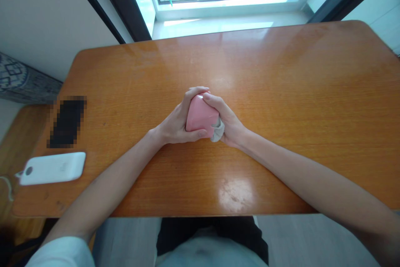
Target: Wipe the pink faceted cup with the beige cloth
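A small pink box-like object [201, 116] is held at the middle of the wooden table [281, 92], just above its surface. My left hand [176, 122] wraps round its left side, fingers curled over the top and thumb underneath. My right hand [229, 123] grips its right side, fingers closed. A bit of grey-white cloth or paper [218, 131] pokes out under the object, against my right palm.
A white flat power bank or phone [53, 168] lies near the table's left front corner. Beyond it is a dark blurred rectangle [67, 122]. A window sill runs behind the far edge. A lower wooden surface [18, 133] sits to the left.
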`<control>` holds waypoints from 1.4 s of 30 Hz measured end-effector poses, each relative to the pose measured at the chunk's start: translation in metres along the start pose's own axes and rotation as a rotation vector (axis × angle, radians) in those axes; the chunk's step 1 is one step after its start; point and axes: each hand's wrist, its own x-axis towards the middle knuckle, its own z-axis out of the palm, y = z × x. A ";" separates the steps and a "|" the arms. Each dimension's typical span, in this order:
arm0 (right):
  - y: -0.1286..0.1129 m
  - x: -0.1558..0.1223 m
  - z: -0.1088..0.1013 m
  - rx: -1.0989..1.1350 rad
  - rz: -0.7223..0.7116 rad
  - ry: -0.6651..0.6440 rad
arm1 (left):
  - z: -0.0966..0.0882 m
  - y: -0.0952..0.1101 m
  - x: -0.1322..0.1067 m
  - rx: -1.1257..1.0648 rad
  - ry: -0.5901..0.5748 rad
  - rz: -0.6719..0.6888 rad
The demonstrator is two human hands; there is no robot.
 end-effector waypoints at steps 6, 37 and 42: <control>0.006 -0.005 -0.004 0.068 0.046 0.053 | 0.000 0.002 0.001 -0.040 -0.023 -0.025; 0.010 -0.008 -0.028 -1.353 -0.918 -0.152 | 0.000 0.008 0.002 -0.145 -0.048 -0.054; 0.016 -0.009 -0.028 -1.322 -0.933 -0.132 | -0.001 0.010 0.005 -0.136 -0.068 -0.029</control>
